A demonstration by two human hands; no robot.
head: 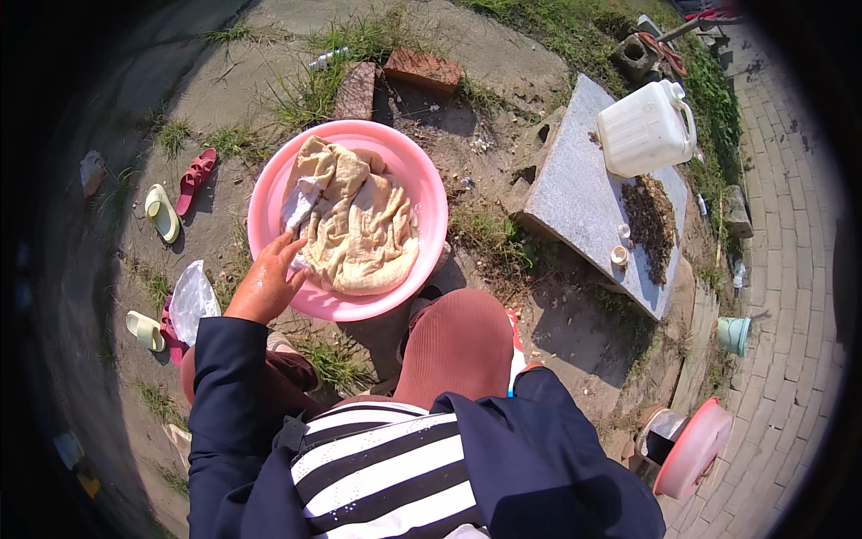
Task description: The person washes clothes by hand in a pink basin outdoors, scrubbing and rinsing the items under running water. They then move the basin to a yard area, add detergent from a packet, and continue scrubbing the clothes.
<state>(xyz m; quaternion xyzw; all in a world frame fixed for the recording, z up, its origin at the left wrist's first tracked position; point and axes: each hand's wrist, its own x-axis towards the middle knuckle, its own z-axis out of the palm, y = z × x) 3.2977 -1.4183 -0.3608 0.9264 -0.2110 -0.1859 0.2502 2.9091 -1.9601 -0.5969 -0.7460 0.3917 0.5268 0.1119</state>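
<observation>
A pink plastic basin [431, 209] rests on the ground before me. Inside lies a wet, crumpled beige cloth article [367, 236] with a white part [301, 202] along its left side. My left hand [266, 277] reaches over the basin's left rim, wet and with its fingers spread. Its fingertips are at the cloth's white edge; whether they touch it is unclear. Only a sliver of my right hand [533, 366] shows past the dark sleeve, beside a red and white plastic bag [517, 343] by my knee. Its fingers are hidden.
Two bricks [423, 70] lie beyond the basin. At right, a stone slab [572, 182] bears a white plastic jug [643, 128], two small caps and dark crumbly matter [650, 222]. Slippers [161, 214] and a white plastic bag [193, 303] lie left. Another pink basin [693, 448] leans at lower right.
</observation>
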